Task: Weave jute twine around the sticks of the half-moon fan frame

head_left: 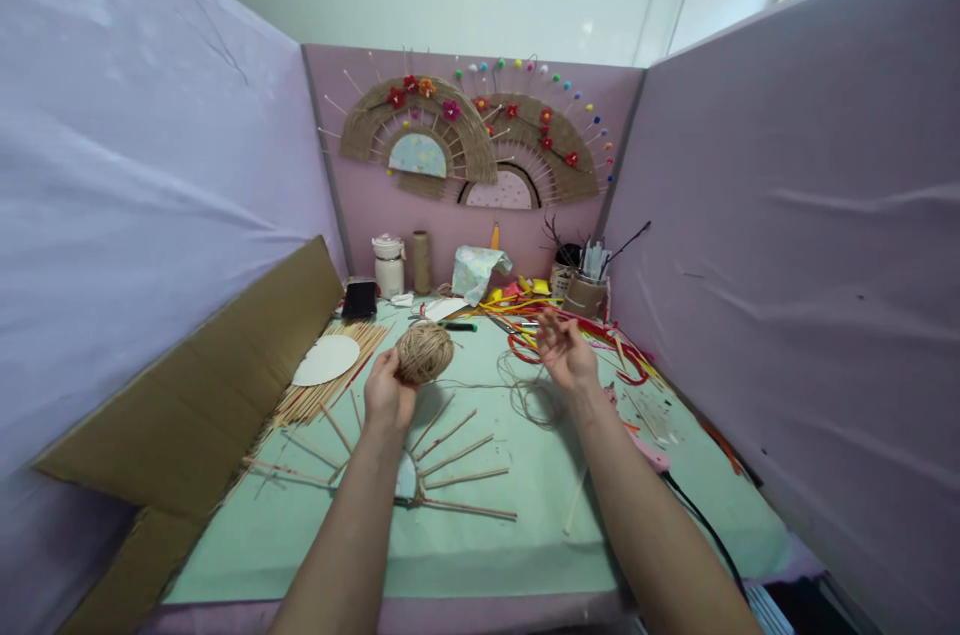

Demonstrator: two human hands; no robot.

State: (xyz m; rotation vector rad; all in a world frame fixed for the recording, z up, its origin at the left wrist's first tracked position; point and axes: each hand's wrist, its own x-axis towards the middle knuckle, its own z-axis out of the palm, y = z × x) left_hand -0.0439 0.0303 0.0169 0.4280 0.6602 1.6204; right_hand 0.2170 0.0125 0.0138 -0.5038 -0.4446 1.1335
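A ball of twine (pixel 425 352) is in my left hand (pixel 388 391), held above the table with the fingers closed about its near side. My right hand (pixel 566 351) is raised farther right, its fingers loosely bent and apart, with nothing visible in it. Between the hands, loose loops of twine (pixel 529 395) lie on the green tabletop, and a thin strand runs from them toward the ball. Below my left forearm rests a fan-shaped frame of sticks (pixel 465 453) spreading from a pale half-disc (pixel 406 477); my forearm hides part of it.
Cardboard (pixel 202 385) leans at left beside thin sticks (pixel 300 405) and a white oval (pixel 327 359). A pink glue gun (pixel 646 450) with a black cord lies by my right forearm. Behind are a white jar (pixel 388 265), scissors (pixel 523 347) and a brush-filled pot (pixel 585 293).
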